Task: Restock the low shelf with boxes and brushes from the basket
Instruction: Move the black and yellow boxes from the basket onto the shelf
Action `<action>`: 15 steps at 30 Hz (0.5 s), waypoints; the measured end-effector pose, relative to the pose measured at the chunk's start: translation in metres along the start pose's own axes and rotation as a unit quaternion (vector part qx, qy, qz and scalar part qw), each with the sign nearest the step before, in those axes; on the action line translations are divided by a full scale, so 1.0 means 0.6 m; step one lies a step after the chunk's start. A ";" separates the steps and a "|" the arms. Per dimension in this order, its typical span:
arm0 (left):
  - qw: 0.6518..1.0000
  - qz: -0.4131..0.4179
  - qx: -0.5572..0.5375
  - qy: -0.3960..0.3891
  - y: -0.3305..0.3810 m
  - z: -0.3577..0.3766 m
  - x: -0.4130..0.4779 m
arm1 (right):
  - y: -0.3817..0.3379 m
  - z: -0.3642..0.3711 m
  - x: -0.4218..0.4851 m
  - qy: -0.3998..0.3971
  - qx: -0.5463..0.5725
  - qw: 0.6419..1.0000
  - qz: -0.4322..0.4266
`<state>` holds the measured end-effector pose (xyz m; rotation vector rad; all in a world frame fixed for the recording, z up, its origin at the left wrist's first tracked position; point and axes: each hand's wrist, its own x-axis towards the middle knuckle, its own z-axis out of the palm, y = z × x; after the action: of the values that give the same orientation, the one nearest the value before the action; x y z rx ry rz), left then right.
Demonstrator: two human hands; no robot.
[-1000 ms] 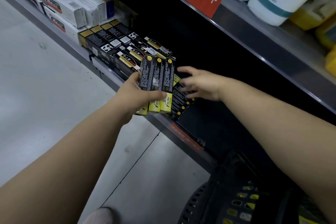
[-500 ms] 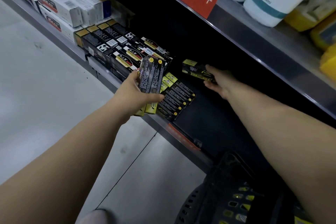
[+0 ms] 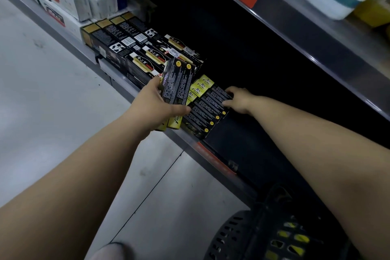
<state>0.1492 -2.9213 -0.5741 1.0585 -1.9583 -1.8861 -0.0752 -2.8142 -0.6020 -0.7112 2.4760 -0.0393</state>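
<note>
Right hand (image 3: 238, 100) has come back from the depth of the low shelf (image 3: 242, 135) onto the flat boxes (image 3: 207, 110); its grip, pinching or pressing, cannot be told. Left hand (image 3: 152, 107): grip closed round two held boxes (image 3: 177, 82) over the front lip. Flat boxes: four counted. Bare shelf floor lies right of them. One basket (image 3: 242, 236) stands below.

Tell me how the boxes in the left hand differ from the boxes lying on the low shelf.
The held boxes stand steeply in the air; the shelf boxes lie flat on the low shelf. The held boxes have their yellow dots at the top; the shelf boxes point theirs to the front edge. The left hand grips the held boxes; the right hand grips one of the shelf boxes. Both are black with yellow ends.
</note>
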 end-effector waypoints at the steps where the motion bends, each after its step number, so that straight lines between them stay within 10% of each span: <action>1: 1.000 0.000 0.004 0.003 0.000 0.000 0.000 | 0.000 0.001 0.000 0.000 -0.003 1.000 -0.004; 9: 0.999 -0.025 -0.030 -0.032 0.008 0.003 -0.003 | -0.029 -0.013 -0.026 -0.034 -0.065 0.996 -0.057; 15: 0.991 -0.042 -0.069 -0.110 0.020 0.003 -0.012 | -0.083 -0.070 -0.096 -0.247 0.296 0.891 -0.238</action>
<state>0.1489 -2.9166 -0.5609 0.9433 -1.8848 -2.2332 -0.0327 -2.8332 -0.5290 -0.8932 1.6232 -0.6784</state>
